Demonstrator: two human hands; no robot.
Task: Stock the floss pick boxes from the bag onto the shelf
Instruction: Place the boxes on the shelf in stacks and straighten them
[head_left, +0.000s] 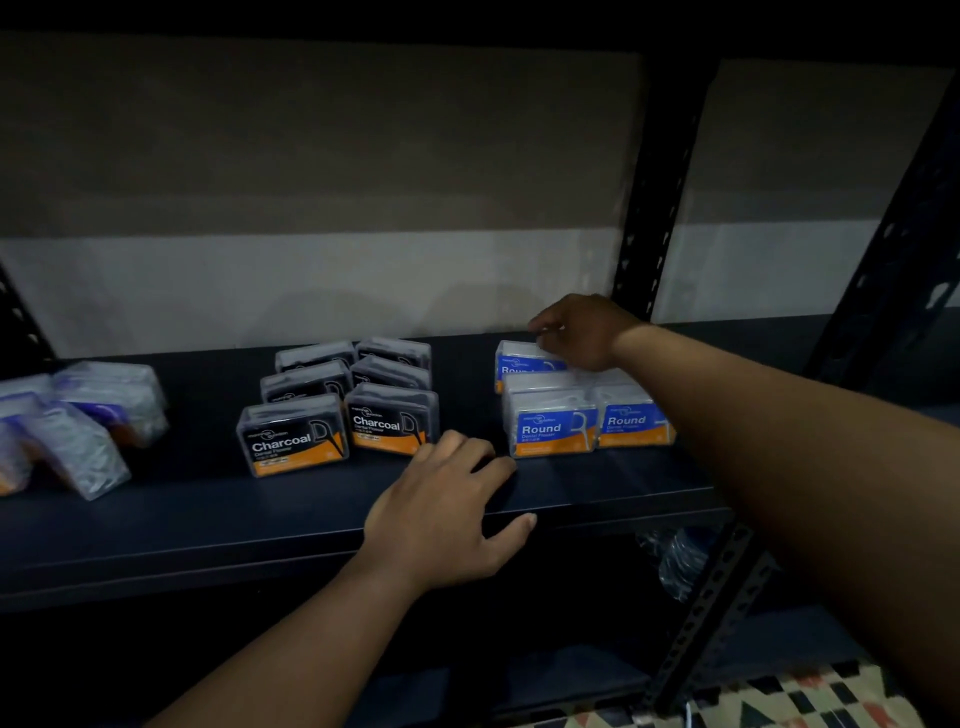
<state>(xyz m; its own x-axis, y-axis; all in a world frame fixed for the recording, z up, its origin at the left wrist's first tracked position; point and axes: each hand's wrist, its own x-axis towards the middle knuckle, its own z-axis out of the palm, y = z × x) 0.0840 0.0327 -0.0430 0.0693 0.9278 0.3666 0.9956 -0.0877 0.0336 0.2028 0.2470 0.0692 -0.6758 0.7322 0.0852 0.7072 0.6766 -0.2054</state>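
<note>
The right hand (576, 332) reached to the shelf's (208, 519) back, fingers curled over the rearmost blue Round floss pick box (519, 361); whether it gripped was unclear. The left hand (441, 514) lay open and empty, palm down on the shelf edge, near the Charcoal boxes (337, 405).

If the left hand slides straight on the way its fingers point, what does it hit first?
Probably the front-left Round floss box. The left hand lies flat at the shelf edge, its fingers aimed up-right and nearly at that box's lower corner, though depth is unclear.
</note>
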